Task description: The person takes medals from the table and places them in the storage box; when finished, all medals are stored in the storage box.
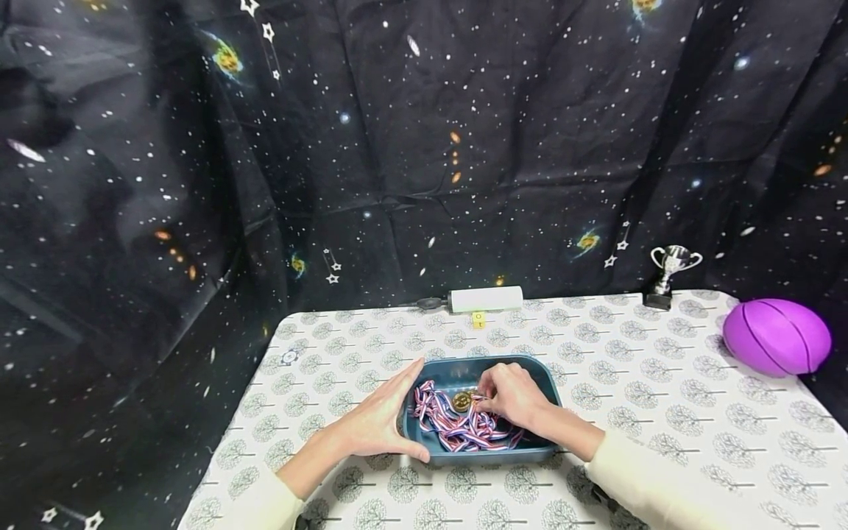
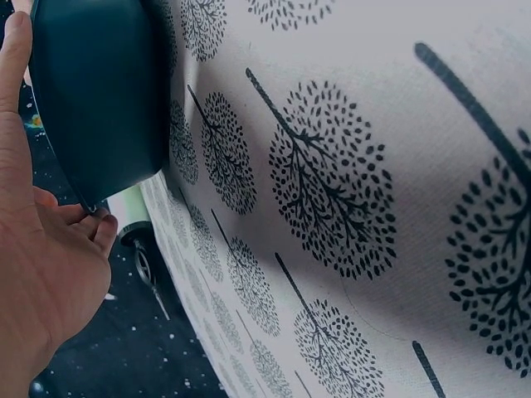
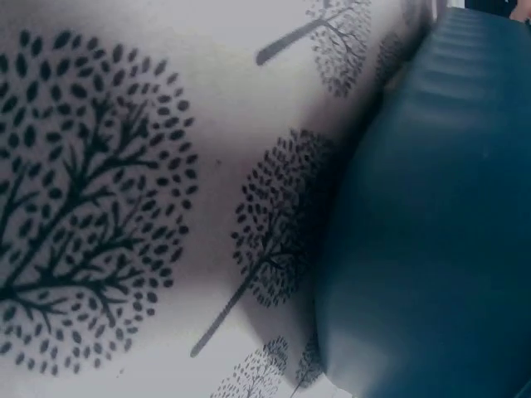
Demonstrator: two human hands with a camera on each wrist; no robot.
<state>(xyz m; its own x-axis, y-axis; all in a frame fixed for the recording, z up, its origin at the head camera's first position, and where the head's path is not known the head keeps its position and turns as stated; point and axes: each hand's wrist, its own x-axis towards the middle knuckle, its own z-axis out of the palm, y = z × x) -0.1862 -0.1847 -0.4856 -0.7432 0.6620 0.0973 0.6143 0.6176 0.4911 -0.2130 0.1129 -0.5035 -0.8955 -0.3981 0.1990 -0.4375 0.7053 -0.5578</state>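
Observation:
A dark teal tray (image 1: 538,379) sits on the table near its front edge. Inside lie several medals: a gold disc (image 1: 461,401) and a heap of red, white and blue ribbons (image 1: 457,430). My left hand (image 1: 384,419) lies flat against the tray's left wall, fingers straight, thumb along the front corner. In the left wrist view the palm (image 2: 37,274) touches the tray's outside (image 2: 99,99). My right hand (image 1: 511,396) reaches into the tray with curled fingers and pinches a medal at the gold disc. The right wrist view shows only the tray's outer wall (image 3: 431,224) and the cloth.
A tablecloth (image 1: 662,412) with a tree print covers the table. At the back stand a white bar-shaped device (image 1: 486,299) with a small yellow block (image 1: 478,319), a silver trophy cup (image 1: 669,276) and, far right, a purple ball (image 1: 776,336). A starry dark drape hangs behind.

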